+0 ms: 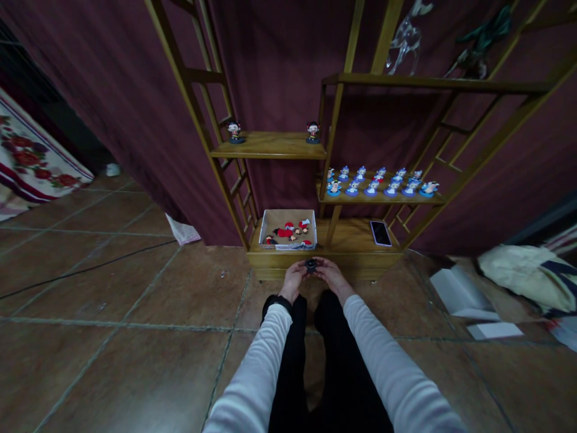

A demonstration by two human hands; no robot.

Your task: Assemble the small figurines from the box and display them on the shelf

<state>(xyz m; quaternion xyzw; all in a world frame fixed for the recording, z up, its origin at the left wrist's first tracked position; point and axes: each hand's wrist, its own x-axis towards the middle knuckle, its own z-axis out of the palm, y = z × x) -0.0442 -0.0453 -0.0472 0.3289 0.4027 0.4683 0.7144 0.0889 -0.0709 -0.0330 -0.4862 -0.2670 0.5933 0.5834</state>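
Between my two hands, low in front of the shelf unit, is a small dark round piece [311, 264]. Fingers of my left hand [294, 276] are closed on its left side, and those of my right hand [331, 273] grip its right side. Its finer details are too small to make out. Just beyond my hands, a shallow cardboard box [288, 246] on the lowest shelf holds several red, black and white figurine parts [286, 233]. Two dark-haired figurines, one on the left [234, 132] and one on the right [312, 132], stand on dark bases on the shelf above.
Several blue-and-white figurines [372, 187] stand in rows on the right shelf [383, 199]. A phone [380, 233] lies on the lowest shelf. Clear and green ornaments fill part of the top shelf. White boxes [464, 294] and a cloth bag [527, 273] lie on the floor at right.
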